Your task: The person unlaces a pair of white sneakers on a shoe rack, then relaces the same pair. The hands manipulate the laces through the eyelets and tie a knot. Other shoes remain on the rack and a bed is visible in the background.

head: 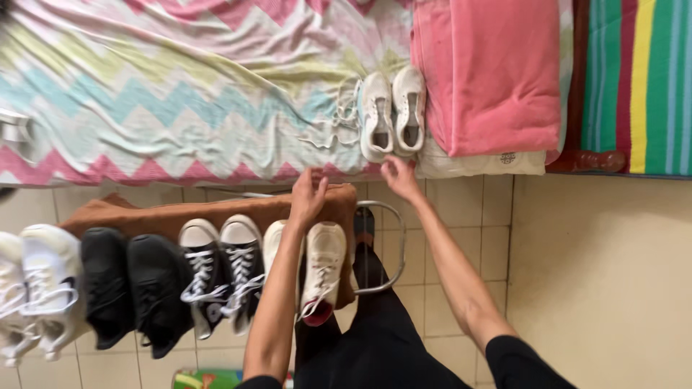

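Dark trouser legs (382, 331) below; left hand (308, 196), fingers loosely apart, empty – right hand (398, 175), fingers seemingly curled, touching white sneakers (393, 112) at the bed's (180, 94) edge – within easy reach.

A bed (86, 155) is running across the top, wearing a zigzag sheet (166, 94) in pink, teal and cream. Pale square floor tiles (598, 288) are lying below it. A striped mat (641, 79) is showing at the right edge, under soft, even light.
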